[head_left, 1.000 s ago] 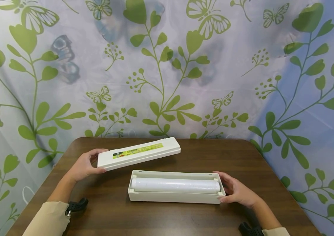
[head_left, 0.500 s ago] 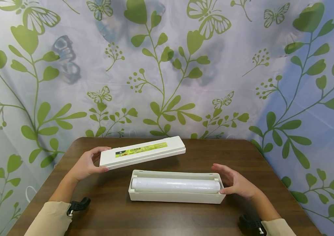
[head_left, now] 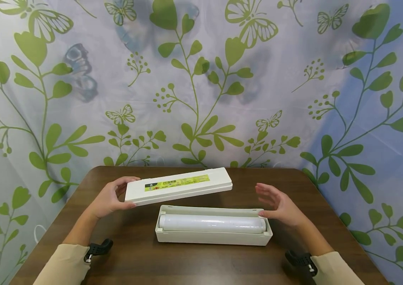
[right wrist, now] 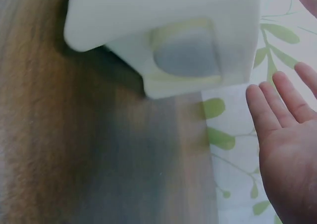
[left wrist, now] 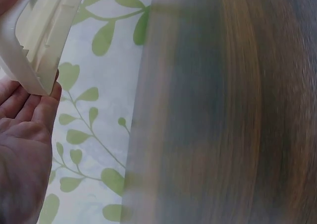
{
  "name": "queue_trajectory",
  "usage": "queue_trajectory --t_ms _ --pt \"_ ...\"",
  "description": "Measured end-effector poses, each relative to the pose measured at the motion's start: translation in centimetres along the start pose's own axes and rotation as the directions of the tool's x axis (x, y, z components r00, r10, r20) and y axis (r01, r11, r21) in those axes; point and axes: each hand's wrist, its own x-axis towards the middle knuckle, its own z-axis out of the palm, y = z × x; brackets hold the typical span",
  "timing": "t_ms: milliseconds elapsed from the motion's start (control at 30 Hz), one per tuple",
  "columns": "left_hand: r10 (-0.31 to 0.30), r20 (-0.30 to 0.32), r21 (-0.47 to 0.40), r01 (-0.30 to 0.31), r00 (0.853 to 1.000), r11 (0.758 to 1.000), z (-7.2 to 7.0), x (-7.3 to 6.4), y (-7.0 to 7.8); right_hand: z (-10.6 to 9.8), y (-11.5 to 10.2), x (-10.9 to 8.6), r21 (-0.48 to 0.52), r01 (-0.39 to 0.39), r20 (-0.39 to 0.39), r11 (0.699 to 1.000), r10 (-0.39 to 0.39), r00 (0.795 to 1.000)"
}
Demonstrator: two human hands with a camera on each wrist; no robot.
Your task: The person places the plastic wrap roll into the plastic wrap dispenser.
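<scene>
Nearest to us was the brown table point(head_left: 201, 269), with the long white box point(head_left: 213, 238) sitting on it. The box looked like hard, light plastic, and we thought its two short ends were the best spots to grab. Inside the box lay a shiny white roll point(head_left: 212, 224). It looked smooth, maybe slippery, and likely the heaviest part, so we guessed it needed holding near both ends.

By the box's right end was the right hand point(head_left: 283, 208), fingers loosely spread, holding nothing. We could not tell if its thumb touched the box.

Behind the box, to its left, the left hand point(head_left: 110, 202) pinched the lid point(head_left: 178, 194) by its left end, thumb on the near side, fingers on the far side. The lid slanted behind the box. It looked thin, stiff and light, but we thought its loose end could dip; holding its middle seemed steadier.

Far behind the box hung a leafy cloth point(head_left: 201, 99).
</scene>
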Motion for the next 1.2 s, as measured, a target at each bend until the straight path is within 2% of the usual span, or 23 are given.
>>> queue_trajectory --t_ms 300,500,900,1200 --pt "0.028 0.022 -0.035 -0.028 0.999 0.999 0.9 0.6 0.7 0.3 -1.2 1.6 -0.034 -0.016 0.0 0.999 0.016 1.0" --pt "0.026 0.021 -0.046 -0.025 0.999 0.999 1.2 0.8 1.1 0.7 -1.5 2.9 -0.064 -0.019 0.002 0.998 0.019 1.0" --pt "0.065 0.052 -0.078 -0.061 0.997 0.995 2.2 0.7 1.3 1.8 -2.0 4.7 -0.086 -0.038 0.022 0.996 0.04 0.999" --pt "0.035 0.086 -0.111 -0.025 0.996 0.993 2.7 0.8 1.7 2.2 -1.8 5.4 -0.103 -0.074 0.088 0.992 0.083 0.993"
